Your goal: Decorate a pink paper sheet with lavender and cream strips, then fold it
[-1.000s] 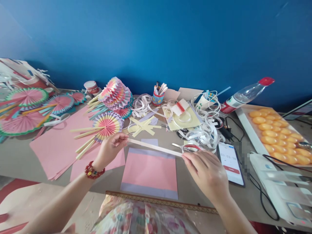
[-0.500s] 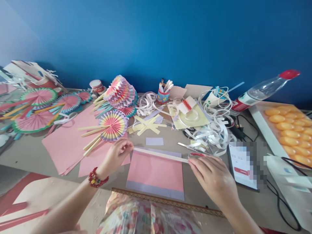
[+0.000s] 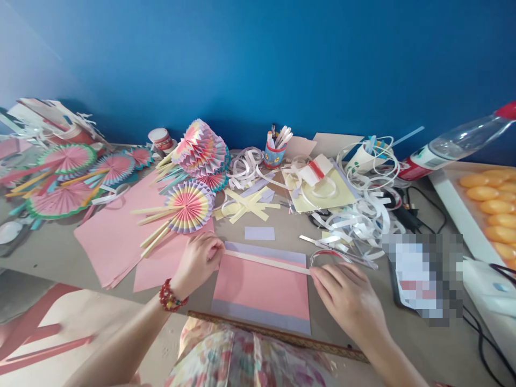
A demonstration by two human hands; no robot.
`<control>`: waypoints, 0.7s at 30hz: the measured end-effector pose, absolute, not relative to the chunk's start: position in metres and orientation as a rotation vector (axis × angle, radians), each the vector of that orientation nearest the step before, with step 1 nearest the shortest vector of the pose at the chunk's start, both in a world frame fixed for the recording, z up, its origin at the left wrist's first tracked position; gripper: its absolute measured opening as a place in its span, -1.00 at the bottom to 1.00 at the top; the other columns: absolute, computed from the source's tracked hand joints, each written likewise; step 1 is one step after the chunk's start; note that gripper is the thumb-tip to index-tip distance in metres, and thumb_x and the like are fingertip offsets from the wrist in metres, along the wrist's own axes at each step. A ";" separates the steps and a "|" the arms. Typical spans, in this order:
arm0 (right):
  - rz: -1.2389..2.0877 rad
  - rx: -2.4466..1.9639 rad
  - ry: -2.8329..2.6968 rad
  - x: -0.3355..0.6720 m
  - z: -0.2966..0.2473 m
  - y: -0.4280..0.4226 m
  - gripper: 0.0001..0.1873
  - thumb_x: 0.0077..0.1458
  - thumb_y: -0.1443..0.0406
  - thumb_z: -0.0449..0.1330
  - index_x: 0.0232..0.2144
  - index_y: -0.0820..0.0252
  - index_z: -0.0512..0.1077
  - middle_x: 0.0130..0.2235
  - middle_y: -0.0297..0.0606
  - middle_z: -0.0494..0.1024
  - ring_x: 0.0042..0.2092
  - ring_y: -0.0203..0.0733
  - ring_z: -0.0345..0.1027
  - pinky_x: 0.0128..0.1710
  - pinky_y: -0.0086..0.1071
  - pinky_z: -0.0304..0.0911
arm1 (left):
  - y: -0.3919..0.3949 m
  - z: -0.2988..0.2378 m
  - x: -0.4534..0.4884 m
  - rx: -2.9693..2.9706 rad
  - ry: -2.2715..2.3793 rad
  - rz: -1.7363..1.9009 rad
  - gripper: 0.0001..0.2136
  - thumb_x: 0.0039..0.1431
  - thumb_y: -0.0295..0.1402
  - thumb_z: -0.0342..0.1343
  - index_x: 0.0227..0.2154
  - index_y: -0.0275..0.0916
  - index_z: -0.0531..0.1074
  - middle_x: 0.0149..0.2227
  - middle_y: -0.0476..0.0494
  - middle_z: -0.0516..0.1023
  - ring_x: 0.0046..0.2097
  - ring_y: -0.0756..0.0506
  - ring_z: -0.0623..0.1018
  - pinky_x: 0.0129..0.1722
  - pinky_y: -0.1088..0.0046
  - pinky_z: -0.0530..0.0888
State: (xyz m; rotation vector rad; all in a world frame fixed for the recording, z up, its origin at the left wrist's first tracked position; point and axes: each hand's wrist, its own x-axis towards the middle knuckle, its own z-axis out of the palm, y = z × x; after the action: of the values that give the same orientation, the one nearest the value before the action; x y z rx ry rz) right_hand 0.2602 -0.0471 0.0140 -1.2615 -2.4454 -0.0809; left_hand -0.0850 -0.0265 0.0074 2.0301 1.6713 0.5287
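Note:
A narrow white strip of tape (image 3: 266, 262) stretches straight across the upper part of a pink sheet (image 3: 262, 287), along its border with the lilac paper. The lilac sheet (image 3: 262, 316) shows as bands above and below the pink. My left hand (image 3: 200, 259), with a red bead bracelet at the wrist, pinches the strip's left end. At the other end, my right hand (image 3: 349, 298) grips it between thumb and fingers. Just beyond the sheet lies a small lilac rectangle (image 3: 259, 233). Scissors (image 3: 338, 250) with a red handle rest beyond my right hand.
Folded paper fans (image 3: 186, 206) and pink sheets (image 3: 116, 236) lie on the left. Yellow strips (image 3: 250, 204), a pen cup (image 3: 276, 153) and curled white strips (image 3: 363, 220) stand or lie behind. On the right are a phone (image 3: 417, 279), a bottle (image 3: 443, 148) and a tray of yellow ovals (image 3: 489, 199).
The strip has come down closer to the pink sheet's upper edge, still held at both ends. My right hand has lowered slightly, and the view has shifted a little to the left.

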 end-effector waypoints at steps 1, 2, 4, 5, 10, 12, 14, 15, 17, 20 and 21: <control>-0.076 -1.264 -2.453 0.260 0.014 -0.046 -0.77 0.27 0.41 0.03 -0.35 0.19 0.47 -0.46 -0.31 0.45 -0.37 -0.20 0.34 -0.12 -0.23 0.14 | -0.026 0.007 -0.085 2.039 1.673 0.525 -0.90 0.18 -0.45 0.03 -0.42 -0.20 0.41 -0.33 -0.10 0.54 -0.23 -0.14 0.50 -0.20 0.36 0.35; -0.072 -1.266 -2.459 0.260 0.014 -0.045 -0.76 0.27 0.41 0.03 -0.36 0.19 0.48 -0.46 -0.31 0.44 -0.38 -0.20 0.33 -0.13 -0.23 0.13 | -0.025 0.007 -0.085 2.048 1.676 0.523 -0.89 0.18 -0.46 0.03 -0.42 -0.20 0.42 -0.33 -0.10 0.54 -0.22 -0.14 0.50 -0.20 0.36 0.35; -0.066 -1.276 -2.467 0.259 0.015 -0.043 -0.74 0.27 0.41 0.02 -0.36 0.18 0.49 -0.47 -0.32 0.43 -0.38 -0.21 0.32 -0.12 -0.24 0.12 | -0.024 0.006 -0.085 2.061 1.686 0.522 -0.89 0.18 -0.46 0.02 -0.42 -0.20 0.41 -0.33 -0.10 0.54 -0.23 -0.14 0.50 -0.20 0.35 0.34; -0.064 -1.284 -2.469 0.258 0.015 -0.043 -0.73 0.28 0.42 0.02 -0.36 0.18 0.49 -0.48 -0.32 0.43 -0.38 -0.22 0.31 -0.12 -0.24 0.11 | -0.023 0.005 -0.085 2.067 1.691 0.523 -0.88 0.18 -0.46 0.02 -0.43 -0.20 0.41 -0.34 -0.09 0.54 -0.23 -0.14 0.49 -0.20 0.35 0.34; -0.060 -1.293 -2.474 0.256 0.016 -0.042 -0.72 0.28 0.42 0.00 -0.36 0.17 0.50 -0.48 -0.32 0.43 -0.38 -0.23 0.30 -0.10 -0.25 0.09 | -0.022 0.004 -0.085 2.084 1.698 0.531 -0.89 0.18 -0.46 0.02 -0.43 -0.20 0.40 -0.34 -0.07 0.53 -0.24 -0.12 0.49 -0.21 0.36 0.34; -0.061 -1.294 -2.476 0.256 0.017 -0.042 -0.72 0.28 0.42 0.01 -0.36 0.18 0.49 -0.47 -0.32 0.44 -0.37 -0.22 0.30 -0.09 -0.25 0.09 | -0.022 0.004 -0.085 2.087 1.697 0.536 -0.89 0.18 -0.47 0.03 -0.43 -0.19 0.40 -0.34 -0.06 0.53 -0.23 -0.12 0.49 -0.20 0.36 0.34; -0.061 -1.296 -2.479 0.256 0.017 -0.042 -0.72 0.28 0.42 0.01 -0.36 0.17 0.49 -0.48 -0.32 0.44 -0.37 -0.22 0.30 -0.10 -0.25 0.10 | -0.022 0.004 -0.085 2.090 1.692 0.537 -0.89 0.18 -0.47 0.03 -0.43 -0.19 0.40 -0.34 -0.05 0.52 -0.23 -0.11 0.49 -0.20 0.37 0.34; -0.060 -1.298 -2.480 0.257 0.017 -0.042 -0.72 0.28 0.42 0.01 -0.36 0.17 0.49 -0.48 -0.32 0.44 -0.37 -0.22 0.30 -0.10 -0.25 0.10 | -0.021 0.004 -0.086 2.091 1.689 0.535 -0.89 0.18 -0.46 0.04 -0.43 -0.19 0.40 -0.35 -0.05 0.52 -0.24 -0.11 0.49 -0.20 0.37 0.34; -0.057 -1.298 -2.479 0.257 0.017 -0.042 -0.72 0.28 0.42 0.01 -0.36 0.17 0.50 -0.48 -0.32 0.44 -0.37 -0.22 0.30 -0.10 -0.26 0.10 | -0.021 0.003 -0.086 2.093 1.683 0.530 -0.89 0.18 -0.46 0.05 -0.43 -0.19 0.40 -0.35 -0.04 0.52 -0.24 -0.10 0.49 -0.20 0.38 0.34; -0.054 -1.307 -2.469 0.257 0.016 -0.043 -0.74 0.28 0.41 0.03 -0.35 0.17 0.50 -0.47 -0.32 0.45 -0.37 -0.22 0.30 -0.09 -0.25 0.11 | -0.021 0.002 -0.087 2.096 1.684 0.529 -0.90 0.18 -0.47 0.06 -0.43 -0.19 0.41 -0.34 -0.03 0.52 -0.25 -0.09 0.49 -0.20 0.38 0.34; -0.055 -1.309 -2.467 0.257 0.016 -0.043 -0.74 0.28 0.41 0.03 -0.35 0.17 0.50 -0.47 -0.32 0.45 -0.37 -0.22 0.31 -0.09 -0.26 0.11 | -0.022 0.001 -0.086 2.098 1.686 0.530 -0.90 0.18 -0.47 0.06 -0.43 -0.19 0.41 -0.34 -0.03 0.52 -0.25 -0.09 0.48 -0.20 0.38 0.33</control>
State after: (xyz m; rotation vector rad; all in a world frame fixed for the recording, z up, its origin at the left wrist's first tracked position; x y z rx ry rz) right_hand 0.2566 -0.0430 0.0160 -1.3085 -2.4673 -0.0550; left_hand -0.0864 -0.0216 0.0015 2.0979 1.6863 0.5299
